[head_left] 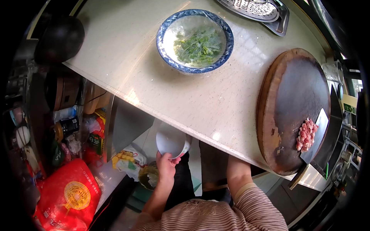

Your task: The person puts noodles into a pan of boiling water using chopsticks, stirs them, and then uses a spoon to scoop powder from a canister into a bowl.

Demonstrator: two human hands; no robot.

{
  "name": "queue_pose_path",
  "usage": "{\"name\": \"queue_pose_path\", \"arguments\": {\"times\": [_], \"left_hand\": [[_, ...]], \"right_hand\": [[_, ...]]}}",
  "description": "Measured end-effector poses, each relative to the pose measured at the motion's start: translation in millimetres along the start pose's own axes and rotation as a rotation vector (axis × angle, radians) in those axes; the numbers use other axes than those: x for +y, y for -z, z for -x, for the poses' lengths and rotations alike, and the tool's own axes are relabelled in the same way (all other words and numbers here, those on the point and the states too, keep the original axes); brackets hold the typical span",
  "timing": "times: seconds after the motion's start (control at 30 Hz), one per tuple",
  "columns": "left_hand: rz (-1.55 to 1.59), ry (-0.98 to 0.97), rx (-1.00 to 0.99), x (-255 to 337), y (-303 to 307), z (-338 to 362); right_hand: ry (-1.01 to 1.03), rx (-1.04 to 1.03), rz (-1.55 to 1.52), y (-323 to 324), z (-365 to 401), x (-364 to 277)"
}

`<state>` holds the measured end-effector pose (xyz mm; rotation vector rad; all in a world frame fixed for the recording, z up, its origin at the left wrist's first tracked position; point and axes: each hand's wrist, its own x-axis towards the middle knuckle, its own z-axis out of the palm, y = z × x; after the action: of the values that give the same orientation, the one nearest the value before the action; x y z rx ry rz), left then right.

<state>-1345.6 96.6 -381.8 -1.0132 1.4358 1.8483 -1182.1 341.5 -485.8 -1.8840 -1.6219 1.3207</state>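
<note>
My left hand (166,165) is closed on the rim of a white bowl (169,140), which is tipped on its side below the counter's front edge. My right forearm (238,171) reaches under the countertop, and the hand itself is hidden there. Above, on the counter, sits a blue-rimmed bowl (165,57) with chopped greens (200,46) under what looks like clear wrap. To the right, a round wooden chopping board (285,100) carries a cleaver (317,140) with a heap of minced meat (307,134) on its blade.
A steamer tray (252,8) lies at the counter's back (216,104). A dark round object (61,38) stands at the far left. Below are open shelves with packages and a large red bag (69,196). The cleaver's handle (298,177) overhangs the board.
</note>
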Motion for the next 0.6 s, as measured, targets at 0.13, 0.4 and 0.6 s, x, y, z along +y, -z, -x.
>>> {"name": "queue_pose_path", "arguments": {"times": [0.13, 0.4, 0.6], "left_hand": [[0.037, 0.059, -0.021, 7.4, 23.9, 2.9], [-0.165, -0.11, -0.075, 18.6, 6.9, 11.8], [-0.302, -0.15, -0.053, -11.4, 1.7, -19.9]], "right_hand": [[0.015, 0.02, 0.005, -5.8, -9.3, -3.8], [0.072, 0.047, 0.014, -16.2, -37.5, -8.2], [0.161, 0.043, 0.03, -19.8, -55.5, -16.3]]}}
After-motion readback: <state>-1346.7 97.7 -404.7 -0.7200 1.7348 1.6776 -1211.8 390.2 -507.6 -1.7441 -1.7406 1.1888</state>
